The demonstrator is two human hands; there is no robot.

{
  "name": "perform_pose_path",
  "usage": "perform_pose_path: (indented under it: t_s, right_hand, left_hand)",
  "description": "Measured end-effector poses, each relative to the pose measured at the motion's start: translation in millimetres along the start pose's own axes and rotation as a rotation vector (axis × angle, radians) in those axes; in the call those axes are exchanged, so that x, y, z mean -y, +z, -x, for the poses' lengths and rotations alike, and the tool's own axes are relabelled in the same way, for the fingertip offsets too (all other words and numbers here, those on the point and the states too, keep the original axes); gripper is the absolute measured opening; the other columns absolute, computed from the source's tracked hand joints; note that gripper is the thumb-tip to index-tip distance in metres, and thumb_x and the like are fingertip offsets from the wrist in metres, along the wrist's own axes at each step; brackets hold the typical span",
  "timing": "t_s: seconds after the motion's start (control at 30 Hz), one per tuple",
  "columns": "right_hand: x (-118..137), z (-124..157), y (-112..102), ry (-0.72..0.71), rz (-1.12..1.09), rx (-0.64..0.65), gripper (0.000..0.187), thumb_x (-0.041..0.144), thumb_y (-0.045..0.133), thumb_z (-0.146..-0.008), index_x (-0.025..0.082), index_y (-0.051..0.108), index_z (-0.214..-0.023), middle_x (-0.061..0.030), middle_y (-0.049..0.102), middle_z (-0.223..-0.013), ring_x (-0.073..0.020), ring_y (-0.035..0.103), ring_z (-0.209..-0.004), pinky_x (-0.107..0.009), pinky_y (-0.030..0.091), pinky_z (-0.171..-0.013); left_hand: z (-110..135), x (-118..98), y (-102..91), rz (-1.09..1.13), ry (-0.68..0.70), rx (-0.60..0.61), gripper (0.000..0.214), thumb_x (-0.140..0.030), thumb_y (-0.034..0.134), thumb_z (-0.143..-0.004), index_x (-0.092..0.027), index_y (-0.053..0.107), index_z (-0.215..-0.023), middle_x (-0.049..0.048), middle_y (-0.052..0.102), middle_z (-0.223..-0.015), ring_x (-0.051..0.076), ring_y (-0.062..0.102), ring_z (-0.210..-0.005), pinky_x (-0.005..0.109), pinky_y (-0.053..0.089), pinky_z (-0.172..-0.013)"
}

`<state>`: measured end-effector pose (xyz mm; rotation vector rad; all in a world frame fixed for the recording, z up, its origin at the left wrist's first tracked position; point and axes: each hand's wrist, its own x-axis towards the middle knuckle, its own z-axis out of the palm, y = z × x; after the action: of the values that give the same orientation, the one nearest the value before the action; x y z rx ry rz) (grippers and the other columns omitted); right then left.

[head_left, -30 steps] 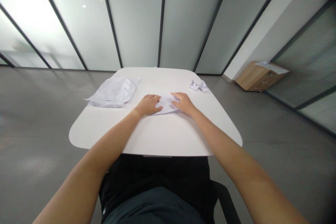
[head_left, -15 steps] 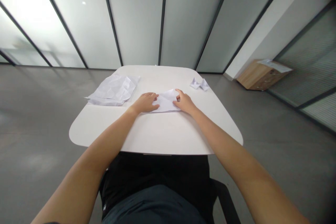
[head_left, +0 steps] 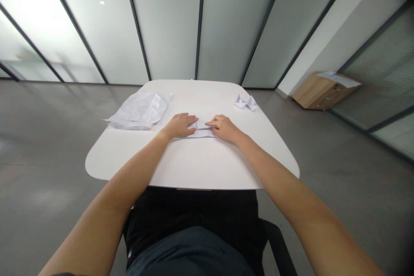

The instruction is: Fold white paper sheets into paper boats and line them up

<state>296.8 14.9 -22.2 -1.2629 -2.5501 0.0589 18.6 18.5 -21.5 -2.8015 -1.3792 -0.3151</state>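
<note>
A white sheet of paper point(head_left: 202, 131), partly folded, lies on the white table between my two hands. A crease and a folded-over flap show on it. My left hand point(head_left: 181, 125) rests flat on the paper's left end, thumb spread away from the fingers. On the right end, my right hand point(head_left: 224, 127) presses the flap, index finger pointing left and the other fingers curled in at the paper's edge. Both hands cover parts of the sheet, so its full outline is hidden.
Crumpled white sheets point(head_left: 139, 111) lie at the table's left, slightly over its edge. A small folded paper piece point(head_left: 246, 102) with pointed ends stands at the right. Beyond the white table point(head_left: 200, 164) are frosted glass panels and a wooden-looking box point(head_left: 323, 90) on the floor.
The paper's raised upper flap has come down toward me and lies flatter. My right hand has turned from an open curve to pressing with its index finger. My left hand has barely moved.
</note>
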Motion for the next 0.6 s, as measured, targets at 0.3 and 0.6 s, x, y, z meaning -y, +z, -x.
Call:
perform_pose_path:
  t_s: [0.3,0.6]
  right_hand:
    - [4,3,-4,-0.025,0.004,0.05,0.042,0.02,0.058,-0.096,0.027,0.076,-0.134,-0.0103,0.07,-0.124,-0.0281,0.06,-0.115,-0.043,0.044,-0.106]
    - [8,-3,-4,-0.009,-0.044,0.011,0.03,0.034,0.059,-0.104,0.026,0.082,-0.12,-0.0085,0.075,-0.116,-0.0243,0.066,-0.11,-0.039,0.048,-0.102]
  left_hand:
    - [-1,0,0.5,-0.021,0.003,0.03,0.059,-0.051,0.05,-0.1,-0.032,0.053,-0.156,0.0002,0.049,-0.165,0.033,0.037,-0.156,0.05,0.031,-0.127]
    - [-7,-14,5.5,-0.041,-0.046,-0.085,0.053,-0.064,0.049,-0.101,-0.028,0.066,-0.136,0.0075,0.066,-0.145,0.031,0.049,-0.146,0.048,0.039,-0.12]
